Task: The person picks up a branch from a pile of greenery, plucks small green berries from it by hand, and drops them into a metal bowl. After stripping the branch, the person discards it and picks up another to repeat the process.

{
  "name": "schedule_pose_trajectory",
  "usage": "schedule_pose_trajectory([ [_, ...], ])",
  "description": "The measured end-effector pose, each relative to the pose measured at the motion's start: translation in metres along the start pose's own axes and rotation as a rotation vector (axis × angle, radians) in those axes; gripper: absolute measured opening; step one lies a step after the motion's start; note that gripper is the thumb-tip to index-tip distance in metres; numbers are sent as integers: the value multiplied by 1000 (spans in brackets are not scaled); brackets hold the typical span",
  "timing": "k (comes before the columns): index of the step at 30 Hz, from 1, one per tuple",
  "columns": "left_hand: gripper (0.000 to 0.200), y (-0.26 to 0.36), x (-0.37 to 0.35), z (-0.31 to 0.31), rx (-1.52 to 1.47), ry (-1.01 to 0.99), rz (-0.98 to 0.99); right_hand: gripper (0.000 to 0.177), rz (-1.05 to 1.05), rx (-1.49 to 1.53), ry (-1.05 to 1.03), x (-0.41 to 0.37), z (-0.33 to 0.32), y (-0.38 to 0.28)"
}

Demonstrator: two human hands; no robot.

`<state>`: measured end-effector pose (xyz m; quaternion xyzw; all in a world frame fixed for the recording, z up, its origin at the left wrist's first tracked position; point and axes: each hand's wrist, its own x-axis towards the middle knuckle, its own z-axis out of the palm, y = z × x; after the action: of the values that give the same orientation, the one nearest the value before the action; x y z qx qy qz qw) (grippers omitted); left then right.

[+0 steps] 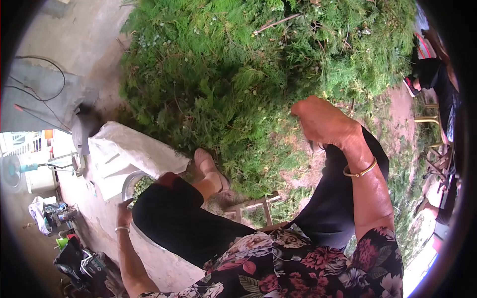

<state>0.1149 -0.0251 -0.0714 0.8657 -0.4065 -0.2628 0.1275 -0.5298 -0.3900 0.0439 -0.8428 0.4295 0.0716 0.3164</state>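
My right hand (323, 121) is raised over the near side of a big heap of green conifer branches (213, 79), its fingers curled closed; what they hold, if anything, is hidden. At the lower left, my left hand (124, 213) grips the rim of a round metal bowl (125, 188) beside my knee. Small green pieces (143, 186) lie in the bowl, which my leg partly covers.
A white sack (124, 149) lies left of the heap, near my foot (206, 166). A wooden frame (253, 204) stands between my legs. At the left are a fan (12, 171) and cables (62, 74). Another person (439, 84) is at the right edge.
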Motion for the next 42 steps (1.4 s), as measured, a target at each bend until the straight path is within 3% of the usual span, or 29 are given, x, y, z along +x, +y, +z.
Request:
schedule_pose_trajectory([
  [1, 41, -16, -4, 0, -115, -93, -177, 27, 43, -17, -57, 0, -2, -1],
  [3, 48, -46, 0, 4, 85, -44, -247, 22, 19, -36, -45, 2, 2, 1],
  [5, 50, 72, -5, 0, 278, -62, 140, 18, -4, -54, -34, 6, 9, 6],
  [6, 55, 48, 29, 2, 384, -29, 262, 12, -55, -90, 82, 8, 14, 8],
  [7, 59, 118, 35, 0, 426, -91, 211, 8, -104, -126, 200, 9, 17, 9],
  [8, 58, 142, 57, 4, 335, -104, 292, 8, -98, -126, 198, 9, 12, 3],
  [9, 50, 215, 59, 11, 384, -152, 349, 8, 28, -51, 109, 7, 1, -8],
  [10, 50, 262, 67, 26, 404, -217, 276, 14, 155, 26, 20, 7, -4, -13],
  [11, 49, 280, 81, 44, 284, -255, 495, 14, 165, 28, 18, 8, -1, -11],
  [13, 44, 330, 101, 95, 404, -328, 800, 18, 62, -116, 106, 6, 8, -5],
  [14, 39, 352, 104, 125, 474, -390, 852, 14, 43, -163, 194, 5, 14, -4],
  [17, 35, 368, 112, 231, 484, -341, 1084, 9, 22, -121, 147, 11, 28, 12],
  [18, 36, 370, 115, 264, 486, -384, 1041, 9, 53, -23, 46, 10, 23, 8],
  [21, 38, 385, 98, 311, 519, -357, 921, 5, -73, -110, 212, -2, 14, -5],
  [23, 37, 358, 104, 342, 671, -261, 797, 4, -50, -101, 241, 0, 27, 2],
  [25, 38, 329, 110, 361, 734, -294, 619, 4, -133, -118, 359, 1, 36, 6],
  [28, 30, 318, 93, 348, 617, -241, 629, 4, -145, -141, 383, 1, 34, 4],
  [30, 23, 307, 102, 342, 215, -284, 803, 4, -125, -142, 385, 5, 38, 2],
  [33, 9, 320, 108, 325, 43, -252, 734, 4, -110, -146, 377, 5, 31, -3],
  [34, 8, 345, 97, 308, -53, -294, 660, 5, -96, -150, 367, 3, 27, -5],
  [36, 10, 410, 59, 259, -294, -395, 479, 7, -220, -139, 551, 0, 24, -2],
  [37, 11, 439, 43, 237, -447, -446, 382, 7, -173, -129, 446, -2, 11, -6],
  [38, 13, 459, 32, 218, -580, -504, 343, 10, -197, -125, 504, -2, 10, -4],
  [40, 16, 483, 16, 196, -742, -484, 342, 18, 19, -81, 332, 3, -4, -12],
  [42, 20, 499, 8, 172, -813, -601, 339, 14, 93, 81, 370, 9, -1, -6],
])
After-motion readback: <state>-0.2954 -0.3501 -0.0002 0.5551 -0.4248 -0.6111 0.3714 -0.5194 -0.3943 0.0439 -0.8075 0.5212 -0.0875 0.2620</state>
